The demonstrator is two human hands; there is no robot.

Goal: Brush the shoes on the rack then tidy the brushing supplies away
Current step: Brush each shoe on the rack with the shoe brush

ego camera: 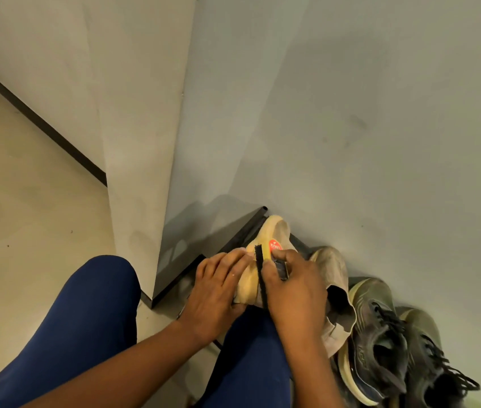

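A tan suede shoe with a yellowish sole [274,231] lies on the black rack [242,234], toe pointing away from me. My left hand [218,293] grips its near sole edge. My right hand [295,290] holds a shoe brush [261,275] with black bristles and a red round label, its bristles against the shoe's sole. A second tan shoe [332,278] sits just to the right, partly behind my right hand.
A pair of dark grey laced sneakers [380,334] stands at the right on the rack by the grey wall. A wall corner and black skirting [174,278] are at the left. My knees in blue trousers [86,319] fill the lower frame.
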